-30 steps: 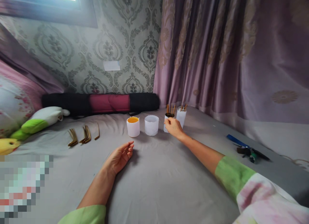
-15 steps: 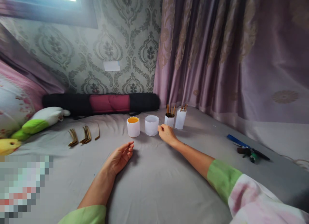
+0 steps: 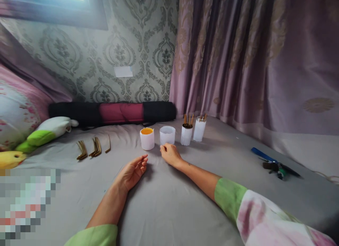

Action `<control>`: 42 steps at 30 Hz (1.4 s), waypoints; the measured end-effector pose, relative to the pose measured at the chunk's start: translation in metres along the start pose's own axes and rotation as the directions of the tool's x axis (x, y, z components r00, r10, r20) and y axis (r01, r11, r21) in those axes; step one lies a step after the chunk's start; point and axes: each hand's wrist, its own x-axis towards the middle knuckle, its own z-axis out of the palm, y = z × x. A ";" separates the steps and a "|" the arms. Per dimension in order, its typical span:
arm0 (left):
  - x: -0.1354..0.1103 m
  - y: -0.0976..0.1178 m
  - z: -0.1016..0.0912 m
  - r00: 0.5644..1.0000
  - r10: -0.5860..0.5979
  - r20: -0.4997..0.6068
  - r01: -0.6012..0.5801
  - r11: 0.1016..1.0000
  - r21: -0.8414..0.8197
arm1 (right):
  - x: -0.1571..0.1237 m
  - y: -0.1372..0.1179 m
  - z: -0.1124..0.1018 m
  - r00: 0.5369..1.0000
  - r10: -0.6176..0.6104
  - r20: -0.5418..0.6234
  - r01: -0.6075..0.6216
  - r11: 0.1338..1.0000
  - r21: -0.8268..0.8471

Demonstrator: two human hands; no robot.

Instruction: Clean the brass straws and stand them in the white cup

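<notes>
My right hand (image 3: 171, 155) is closed, its fingertips pressed together just in front of a wide white cup (image 3: 167, 131). Anything it may pinch is too small or hidden to name. Palm sideways on the sheet, my left hand (image 3: 134, 172) rests with loosely bent fingers and nothing in it. Beyond it stands a white-wrapped cup (image 3: 147, 140) with an orange inside. To the right are a white container (image 3: 186, 136) holding several thin brown sticks and a taller white container (image 3: 199, 129) with similar stick tips at its rim.
Several bent brass-coloured pieces lie in two bunches (image 3: 82, 150) (image 3: 95, 147), with a single piece (image 3: 108, 144) beside them. Keys on a blue strap (image 3: 265, 156) lie far right. A black and maroon roll (image 3: 120, 112) lines the wall; plush toys (image 3: 50, 131) sit at left.
My right hand has moved left and nearer to me, from beside the stick container to in front of the wide white cup. My left hand stays put.
</notes>
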 end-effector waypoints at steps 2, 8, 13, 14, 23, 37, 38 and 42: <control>0.000 0.000 0.000 1.000 -0.004 -0.001 0.004 1.000 -0.002 | -0.002 -0.002 0.004 1.000 -0.005 0.010 0.005 1.000 0.014; 0.001 -0.001 -0.001 1.000 0.012 -0.002 -0.012 1.000 0.005 | -0.005 -0.001 0.014 1.000 0.002 0.002 -0.002 0.998 0.062; 0.001 -0.001 0.000 1.000 0.012 -0.010 -0.012 1.000 0.017 | -0.003 0.006 0.020 0.999 0.013 -0.037 -0.007 0.988 0.155; 0.001 -0.001 0.001 1.000 0.012 -0.014 -0.012 1.000 0.021 | -0.002 0.008 0.021 0.999 0.014 -0.039 -0.007 0.983 0.181; 0.005 -0.001 0.004 0.998 0.039 -0.050 -0.037 0.998 0.050 | 0.001 0.020 0.026 1.000 0.013 -0.028 -0.002 0.934 0.358; 0.023 0.018 -0.001 0.958 0.133 -0.253 -0.071 0.968 0.240 | 0.002 0.022 0.023 1.000 0.028 -0.012 -0.022 0.928 0.371; 0.024 0.020 -0.002 0.955 0.139 -0.263 -0.070 0.964 0.257 | 0.002 0.022 0.023 1.000 0.029 -0.010 -0.023 0.928 0.373; 0.027 0.028 -0.007 0.941 0.181 -0.285 -0.081 0.940 0.332 | 0.002 0.021 0.023 1.000 0.028 -0.013 -0.021 0.924 0.381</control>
